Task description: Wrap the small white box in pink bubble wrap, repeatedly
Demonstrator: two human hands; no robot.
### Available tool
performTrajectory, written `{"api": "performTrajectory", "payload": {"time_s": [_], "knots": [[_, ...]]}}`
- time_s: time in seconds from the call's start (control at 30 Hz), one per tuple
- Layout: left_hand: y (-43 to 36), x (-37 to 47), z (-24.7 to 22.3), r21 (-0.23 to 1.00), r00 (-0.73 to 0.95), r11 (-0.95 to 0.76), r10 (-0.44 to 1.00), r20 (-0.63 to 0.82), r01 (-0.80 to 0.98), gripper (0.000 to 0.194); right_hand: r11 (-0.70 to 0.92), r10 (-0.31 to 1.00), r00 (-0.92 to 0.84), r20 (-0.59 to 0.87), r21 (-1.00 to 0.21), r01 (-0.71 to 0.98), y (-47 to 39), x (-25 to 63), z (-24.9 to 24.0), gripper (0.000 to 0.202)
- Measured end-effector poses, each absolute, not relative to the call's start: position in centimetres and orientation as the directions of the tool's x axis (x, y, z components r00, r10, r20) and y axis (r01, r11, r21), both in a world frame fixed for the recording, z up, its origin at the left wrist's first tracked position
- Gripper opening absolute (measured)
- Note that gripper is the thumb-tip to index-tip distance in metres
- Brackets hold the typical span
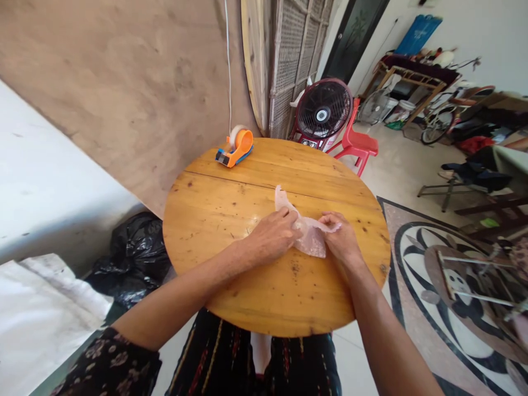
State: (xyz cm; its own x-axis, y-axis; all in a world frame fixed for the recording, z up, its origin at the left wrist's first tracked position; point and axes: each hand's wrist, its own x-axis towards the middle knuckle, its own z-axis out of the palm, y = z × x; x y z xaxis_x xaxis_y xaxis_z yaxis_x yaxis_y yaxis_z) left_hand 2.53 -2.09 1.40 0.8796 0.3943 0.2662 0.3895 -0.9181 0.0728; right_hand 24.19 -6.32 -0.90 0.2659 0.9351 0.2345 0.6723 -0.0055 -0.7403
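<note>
One crinkly, pinkish plastic sheet [310, 237] is pinched by the left hand [274, 235] and right hand [342, 237]; below them, a round wooden table [264, 302].

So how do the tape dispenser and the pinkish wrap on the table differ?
The tape dispenser is bright orange and opaque; the pinkish wrap is pale and see-through. The dispenser keeps a firm shape, while the wrap is crumpled and limp. The dispenser sits untouched near the far edge; the wrap is between both hands. Both are at the same round wooden table.
</note>
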Motion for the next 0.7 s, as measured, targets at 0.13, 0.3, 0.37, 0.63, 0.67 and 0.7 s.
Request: {"api": "performTrajectory", "payload": {"time_s": [0.13,0.3,0.37,0.63,0.67,0.7], "knots": [[-2.2,2.4,1.6,0.078,0.877,-0.915,0.402,0.261,0.396,0.023,-0.084,0.929,0.367,0.041,-0.944,0.320,-6.6,23.7,-0.2,0.027],[-2.1,2.4,1.5,0.065,0.883,-0.915,0.401,0.244,0.398,0.025,-0.204,0.945,0.321,-0.067,-0.886,0.415,-7.8,24.2,0.0,0.046],[-2.1,2.5,1.5,0.051,0.884,-0.919,0.392,0.253,0.392,0.026,-0.210,0.962,0.260,-0.079,-0.823,0.527,-8.2,24.6,-0.1,0.035],[-2.2,2.5,2.0,0.062,0.881,-0.906,0.421,0.215,0.418,0.027,-0.114,0.973,0.232,-0.012,-0.895,0.432,-8.1,23.3,0.6,0.025],[-2.2,2.5,2.0,0.064,0.883,-0.909,0.415,0.219,0.411,0.028,-0.115,0.968,0.249,-0.015,-0.912,0.393,-8.2,23.0,0.7,0.025],[-2.2,2.5,2.0,0.065,0.884,-0.911,0.410,0.224,0.406,0.029,-0.124,0.965,0.260,-0.029,-0.926,0.357,-8.2,22.8,0.8,0.023]]}}
